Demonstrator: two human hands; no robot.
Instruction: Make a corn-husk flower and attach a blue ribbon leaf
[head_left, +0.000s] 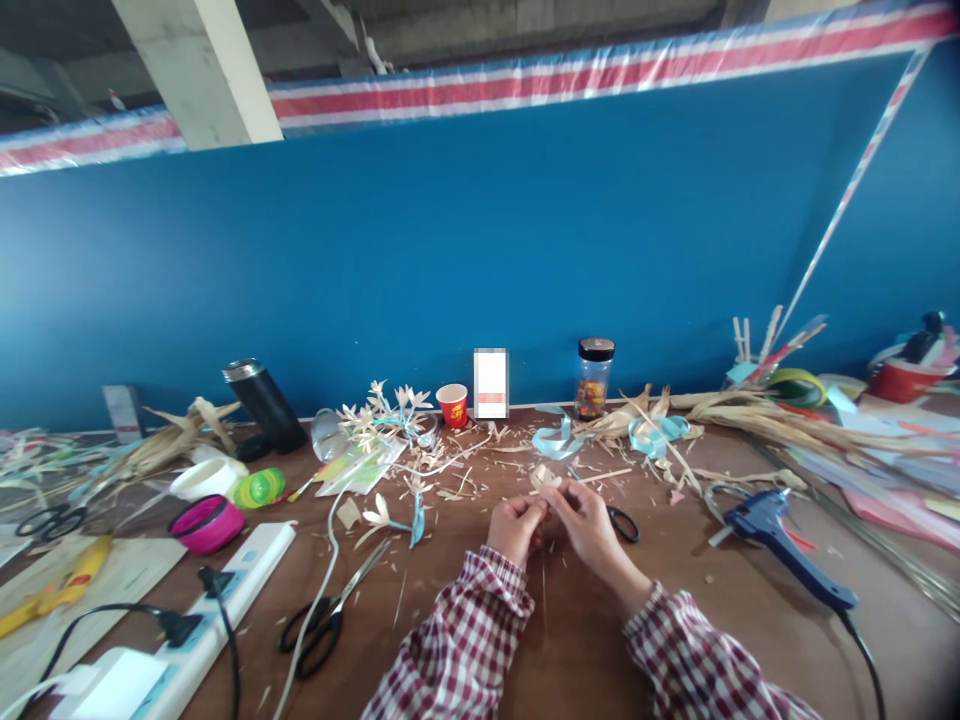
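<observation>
Above the middle of the brown table my left hand and my right hand meet, fingertips pinched together. Between them is a small pale flower that looks made of dried husk; a thin stem seems to run down below the fingers. Both hands appear to grip it, though the fingers hide its base. Dark scissor handles show partly behind my right hand. To the left lie a finished-looking husk flower with a blue ribbon piece and open black-handled scissors.
A blue glue gun lies at right with its cord. A white power strip with plugs is at left. Along the blue partition stand a black bottle, a red paper cup and a lidded jar. Dried husks and scraps litter the table.
</observation>
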